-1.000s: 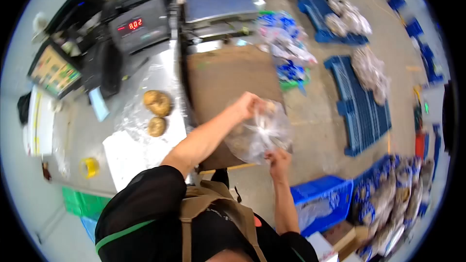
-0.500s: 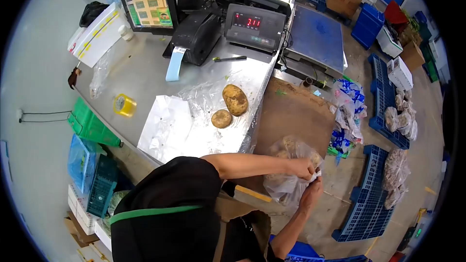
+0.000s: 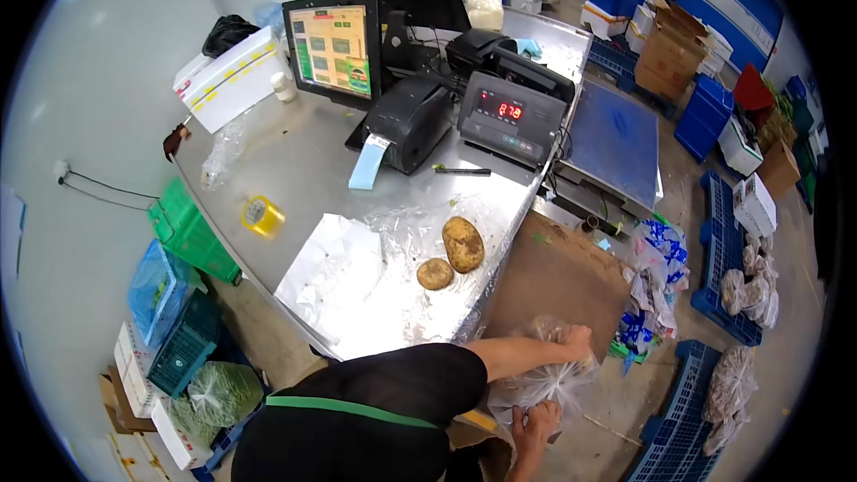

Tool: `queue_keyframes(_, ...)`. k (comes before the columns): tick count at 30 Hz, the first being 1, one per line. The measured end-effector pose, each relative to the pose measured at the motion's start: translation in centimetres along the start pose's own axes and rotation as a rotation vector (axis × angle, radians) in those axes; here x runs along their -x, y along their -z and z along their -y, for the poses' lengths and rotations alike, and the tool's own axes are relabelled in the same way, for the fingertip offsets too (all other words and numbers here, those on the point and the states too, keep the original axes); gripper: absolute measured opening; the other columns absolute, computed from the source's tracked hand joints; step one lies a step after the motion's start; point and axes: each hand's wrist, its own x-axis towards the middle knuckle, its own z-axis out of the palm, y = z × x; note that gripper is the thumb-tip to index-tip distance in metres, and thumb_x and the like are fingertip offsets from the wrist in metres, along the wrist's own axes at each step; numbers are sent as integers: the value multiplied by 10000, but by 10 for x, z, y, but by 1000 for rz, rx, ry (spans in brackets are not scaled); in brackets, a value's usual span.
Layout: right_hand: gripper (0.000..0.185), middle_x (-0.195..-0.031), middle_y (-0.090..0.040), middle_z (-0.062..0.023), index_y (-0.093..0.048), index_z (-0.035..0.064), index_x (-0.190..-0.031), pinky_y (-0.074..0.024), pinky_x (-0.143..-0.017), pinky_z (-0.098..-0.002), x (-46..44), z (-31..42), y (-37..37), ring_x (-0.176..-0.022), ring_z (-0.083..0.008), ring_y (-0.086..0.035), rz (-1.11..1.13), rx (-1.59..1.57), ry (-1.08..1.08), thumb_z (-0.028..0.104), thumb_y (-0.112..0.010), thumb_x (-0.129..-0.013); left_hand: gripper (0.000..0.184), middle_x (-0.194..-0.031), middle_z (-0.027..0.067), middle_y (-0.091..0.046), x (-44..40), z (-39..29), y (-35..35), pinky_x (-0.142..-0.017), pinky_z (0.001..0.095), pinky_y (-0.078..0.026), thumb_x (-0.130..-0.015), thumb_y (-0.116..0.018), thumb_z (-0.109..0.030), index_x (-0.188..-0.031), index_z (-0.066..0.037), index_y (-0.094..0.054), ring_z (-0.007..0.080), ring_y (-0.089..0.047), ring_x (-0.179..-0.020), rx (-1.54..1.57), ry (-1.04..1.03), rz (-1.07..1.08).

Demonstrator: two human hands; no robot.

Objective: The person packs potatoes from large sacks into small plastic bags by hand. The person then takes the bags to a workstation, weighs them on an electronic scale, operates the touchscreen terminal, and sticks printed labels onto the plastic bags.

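Note:
A clear plastic bag [image 3: 558, 382], with lumpy contents hard to make out, lies in front of my body at the lower right of the brown board. My left hand [image 3: 578, 344] is closed on the bag's far side. On its near side my right hand [image 3: 537, 420] presses with curled fingers, pinching the plastic. Two loose brown potatoes, a large one [image 3: 463, 245] and a small one [image 3: 435, 274], rest on the plastic-covered metal table, beyond my left arm.
A scale display [image 3: 513, 112], label printer [image 3: 402, 125], screen [image 3: 335, 46] and yellow tape roll [image 3: 262, 216] stand on the metal table [image 3: 312, 161]. The brown board [image 3: 558, 272] adjoins its edge. Blue pallets [image 3: 683, 411] with bagged goods lie at right. Several people are far off.
My view has tilted, moving the table lower and rightward. My hands, together at the gathered bag mouth before, are now apart on either side of the bag. The red scale reading has changed.

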Motion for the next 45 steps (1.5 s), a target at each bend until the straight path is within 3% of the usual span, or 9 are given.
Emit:
queue_keyframes(4, 246, -756, -521, -155, -478, -6, -611, -350, -813, -498, 12, -13, -17, -854, -364, -494, -101, 48, -37, 112, -688, -664, 239, -784, 112, -654, 0, -8, 41, -653, 351, -500, -603, -656, -113, -838, -67, -660, 244, -633, -713, 46, 23, 254)
queue_keyframes(8, 221, -879, -550, -205, -528, -43, -666, -360, -847, -491, 5, -14, -29, -911, -388, -501, -89, 105, -240, 124, -658, -731, 273, -817, 111, -660, 32, -4, 151, -665, 314, -504, -657, -656, -136, -916, -47, -651, 209, -633, -732, 181, -312, 301)
queue_keyframes(11, 198, -947, -541, -229, -554, -53, -759, -376, -842, -464, -17, -3, -32, -945, -399, -497, -111, 92, -486, 131, -622, -785, 288, -884, 141, -663, 88, 6, 262, -688, 315, -508, -743, -631, -178, -976, -7, -630, 203, -635, -757, 209, -377, 26)
queue_keyframes(16, 233, -1094, -532, -244, -562, -57, -996, -380, -877, -453, -109, 49, -29, -1023, -408, -487, -228, 384, -325, 77, -595, -808, 199, -829, 84, -649, 139, 104, 433, -689, 266, -469, -814, -615, -167, -946, -21, -646, 146, -592, -746, 306, -161, -780)
queue_keyframes(19, 241, -1101, -544, -229, -567, -41, -1015, -376, -905, -441, -183, 101, -46, -1030, -393, -496, -265, 215, -111, 29, -593, -785, 288, -927, 112, -643, 143, 174, 513, -729, 278, -470, -797, -655, -168, -1016, 14, -613, 167, -594, -834, 129, -124, -1066)
queue_keyframes(24, 193, -1000, -581, -182, -589, -22, -961, -414, -824, -403, -308, 210, -100, -927, -344, -537, -179, -7, 280, -9, -582, -768, 455, -1091, 185, -597, 126, 204, 562, -855, 318, -448, -753, -686, -148, -1123, 74, -542, 228, -582, -979, 373, -4, -907)
queue_keyframes(30, 145, -920, -585, -156, -588, 0, -891, -422, -768, -393, -415, 262, -193, -857, -327, -549, -104, -153, 425, -6, -584, -746, 469, -1113, 164, -600, 118, 212, 588, -857, 308, -446, -775, -685, -123, -1175, 64, -529, 211, -580, -973, 706, 28, -585)
queue_keyframes(37, 265, -966, -564, -123, -581, 21, -924, -394, -782, -392, -469, 277, -274, -918, -288, -526, -9, -9, 542, 77, -656, -677, 323, -977, 90, -630, 98, 236, 596, -760, 259, -465, -799, -652, -73, -1090, 46, -578, 153, -591, -847, 808, -88, -471)
queue_keyframes(45, 85, -742, -558, -98, -607, 56, -702, -392, -706, -373, -490, 290, -301, -773, -253, -537, -4, 312, 583, 130, -592, -662, 262, -917, 45, -623, 96, 221, 610, -730, 257, -449, -787, -595, -8, -1046, 31, -615, 118, -556, -805, 783, -246, -422)
